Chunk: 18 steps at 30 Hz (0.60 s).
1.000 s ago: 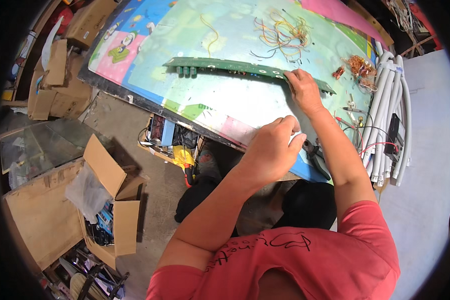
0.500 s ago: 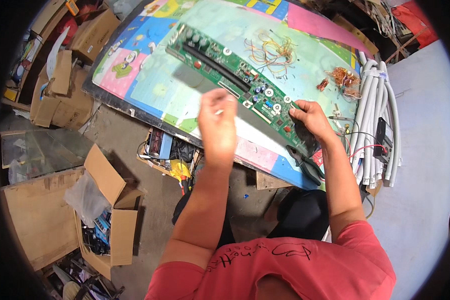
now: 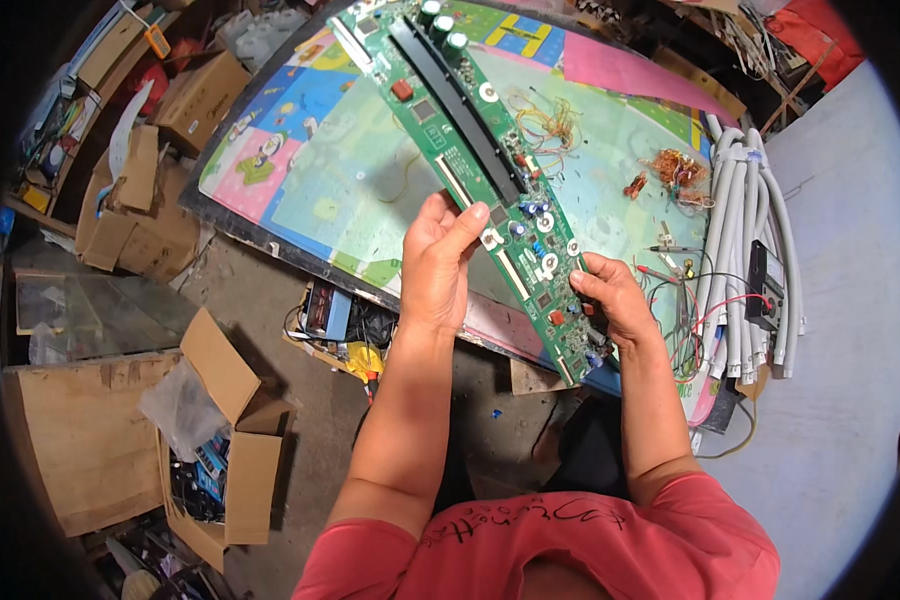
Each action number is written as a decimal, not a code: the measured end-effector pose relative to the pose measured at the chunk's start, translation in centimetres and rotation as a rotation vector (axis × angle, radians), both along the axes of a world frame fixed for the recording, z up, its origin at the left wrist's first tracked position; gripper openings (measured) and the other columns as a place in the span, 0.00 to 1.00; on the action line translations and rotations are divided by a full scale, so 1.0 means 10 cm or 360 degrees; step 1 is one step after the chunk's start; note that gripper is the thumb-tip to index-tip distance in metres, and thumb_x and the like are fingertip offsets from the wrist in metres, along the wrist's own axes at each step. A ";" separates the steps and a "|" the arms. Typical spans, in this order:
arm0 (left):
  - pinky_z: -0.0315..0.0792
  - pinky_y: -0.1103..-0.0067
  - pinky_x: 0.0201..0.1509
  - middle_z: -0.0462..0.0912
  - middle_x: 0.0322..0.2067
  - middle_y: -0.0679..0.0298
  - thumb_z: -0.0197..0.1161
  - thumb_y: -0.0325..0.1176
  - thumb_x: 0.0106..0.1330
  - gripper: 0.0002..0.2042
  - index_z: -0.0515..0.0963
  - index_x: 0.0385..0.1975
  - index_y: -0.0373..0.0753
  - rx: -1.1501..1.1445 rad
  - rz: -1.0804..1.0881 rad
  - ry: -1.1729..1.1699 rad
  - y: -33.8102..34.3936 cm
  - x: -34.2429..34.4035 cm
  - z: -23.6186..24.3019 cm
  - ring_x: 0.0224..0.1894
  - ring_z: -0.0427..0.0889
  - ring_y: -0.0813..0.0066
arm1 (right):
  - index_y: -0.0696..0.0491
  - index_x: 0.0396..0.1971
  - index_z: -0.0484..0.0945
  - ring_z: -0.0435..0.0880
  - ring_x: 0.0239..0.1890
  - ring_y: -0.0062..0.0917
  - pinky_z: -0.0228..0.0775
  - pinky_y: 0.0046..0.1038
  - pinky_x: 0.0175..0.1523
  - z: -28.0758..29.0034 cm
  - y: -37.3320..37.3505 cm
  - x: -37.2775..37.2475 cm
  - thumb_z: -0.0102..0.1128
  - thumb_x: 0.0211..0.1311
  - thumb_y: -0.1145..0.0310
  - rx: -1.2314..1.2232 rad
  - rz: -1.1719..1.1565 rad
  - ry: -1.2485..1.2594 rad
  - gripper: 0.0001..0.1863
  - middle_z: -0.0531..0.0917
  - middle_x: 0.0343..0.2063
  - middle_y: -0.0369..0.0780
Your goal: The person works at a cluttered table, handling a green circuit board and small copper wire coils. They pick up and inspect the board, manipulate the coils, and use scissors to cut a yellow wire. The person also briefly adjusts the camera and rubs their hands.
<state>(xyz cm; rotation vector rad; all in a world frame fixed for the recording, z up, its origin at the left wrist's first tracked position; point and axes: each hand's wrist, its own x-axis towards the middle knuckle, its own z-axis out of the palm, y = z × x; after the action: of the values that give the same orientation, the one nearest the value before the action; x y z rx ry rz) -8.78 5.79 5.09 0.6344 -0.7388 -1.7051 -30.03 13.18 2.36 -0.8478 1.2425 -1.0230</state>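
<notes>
I hold a long green circuit board (image 3: 422, 128) diagonally above the mat-covered table (image 3: 280, 230), component side up, with a black heatsink strip, capacitors and white connectors. My left hand (image 3: 438, 255) is closed on its near-left edge at mid-length, thumb on top. My right hand (image 3: 612, 295) grips the right edge nearer the lower end. Right of the board lie tangled coloured wires (image 3: 560, 122), copper coils (image 3: 680, 172) and a black meter (image 3: 765, 280) with red and black leads. The board hides part of the table below it.
A bundle of white tubes (image 3: 730, 210) lies along the table's right side, beside a pale panel (image 3: 840, 300). Cardboard boxes (image 3: 250, 465) with mixed items stand on the floor at the left, with more boxes (image 3: 195, 100) and cluttered shelving (image 3: 95, 80) behind.
The board has turned component side up, swung into a steeper diagonal and moved nearer the camera. My left hand has moved onto it and taken hold; my right hand has moved lower in the picture.
</notes>
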 end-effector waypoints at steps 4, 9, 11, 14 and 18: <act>0.69 0.78 0.52 0.79 0.43 0.59 0.55 0.19 0.59 0.16 0.69 0.48 0.31 -0.0062 0.0089 0.0069 -0.05 -0.04 -0.04 0.44 0.78 0.75 | 0.56 0.39 0.81 0.66 0.21 0.07 0.54 0.15 0.25 -0.04 0.01 0.00 0.58 0.60 0.70 -0.0008 0.0034 0.0054 0.10 0.80 0.25 0.28; 0.72 0.77 0.52 0.78 0.46 0.56 0.52 0.17 0.60 0.18 0.67 0.52 0.30 -0.0156 0.0124 -0.0058 -0.06 -0.08 -0.07 0.45 0.79 0.73 | 0.57 0.38 0.81 0.64 0.20 0.07 0.53 0.14 0.24 -0.13 -0.03 -0.06 0.59 0.59 0.69 -0.0011 0.0016 0.0083 0.10 0.79 0.23 0.27; 0.72 0.78 0.51 0.79 0.45 0.58 0.53 0.18 0.61 0.18 0.67 0.52 0.31 -0.0172 0.0151 -0.0125 -0.07 -0.06 -0.05 0.44 0.79 0.74 | 0.57 0.38 0.81 0.64 0.19 0.07 0.52 0.14 0.24 -0.07 -0.04 -0.04 0.59 0.59 0.69 -0.0009 -0.0004 0.0080 0.10 0.79 0.23 0.27; 0.72 0.80 0.49 0.80 0.43 0.60 0.53 0.20 0.63 0.16 0.68 0.51 0.31 -0.0157 0.0144 -0.0156 -0.10 -0.04 -0.08 0.41 0.80 0.77 | 0.61 0.39 0.80 0.71 0.24 0.10 0.62 0.16 0.30 -0.09 -0.06 -0.07 0.58 0.60 0.72 -0.0032 -0.0007 0.0060 0.10 0.81 0.28 0.32; 0.71 0.82 0.44 0.81 0.39 0.63 0.54 0.22 0.64 0.13 0.70 0.49 0.33 -0.0193 0.0156 -0.0287 -0.12 -0.06 -0.11 0.36 0.78 0.81 | 0.65 0.41 0.78 0.78 0.33 0.16 0.70 0.19 0.41 -0.10 -0.07 -0.11 0.56 0.61 0.75 -0.0040 0.0002 -0.0022 0.12 0.83 0.34 0.37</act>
<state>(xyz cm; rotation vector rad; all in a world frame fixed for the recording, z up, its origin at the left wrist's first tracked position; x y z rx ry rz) -9.35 4.61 4.03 0.7341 -0.9162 -1.5148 -31.17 12.45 1.38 -0.8594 1.2197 -1.0435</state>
